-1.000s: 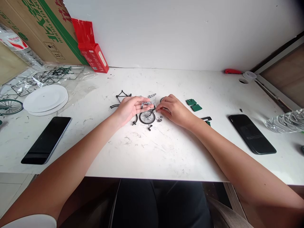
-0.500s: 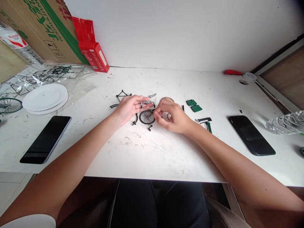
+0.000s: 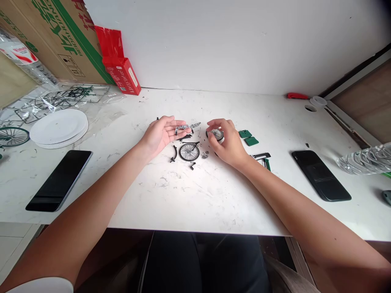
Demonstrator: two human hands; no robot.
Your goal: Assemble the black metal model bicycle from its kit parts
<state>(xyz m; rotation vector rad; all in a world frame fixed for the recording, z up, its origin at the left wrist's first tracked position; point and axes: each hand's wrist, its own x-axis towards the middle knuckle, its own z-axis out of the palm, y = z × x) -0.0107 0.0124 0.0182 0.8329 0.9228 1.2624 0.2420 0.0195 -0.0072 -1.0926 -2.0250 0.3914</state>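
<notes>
My left hand (image 3: 161, 134) is palm up with fingers stretched, carrying a silver toy bicycle handlebar (image 3: 184, 127) with dark grips across its fingers. My right hand (image 3: 226, 142) curves over a spoked black wheel (image 3: 217, 133) on the table, thumb and forefinger apart; I see nothing between the fingertips. Between the hands lies another black wheel (image 3: 189, 152) with a dark part across its top. Near it are a curved black piece (image 3: 174, 153), a small black part (image 3: 192, 166) and small grey parts (image 3: 205, 155). A silver piece (image 3: 197, 125) shows just beyond the handlebar.
Green flat pieces (image 3: 251, 141) and black and green strips (image 3: 261, 156) lie right of my right hand. Phones (image 3: 59, 180) (image 3: 321, 175) lie on both sides. White plates (image 3: 58, 124), a green wheel (image 3: 14, 136), part frames and a red box (image 3: 126, 77) stand left.
My left hand has shifted slightly left and up with the handlebar. My right hand has drawn back to the right, uncovering the small grey parts, and its thumb and forefinger have parted.
</notes>
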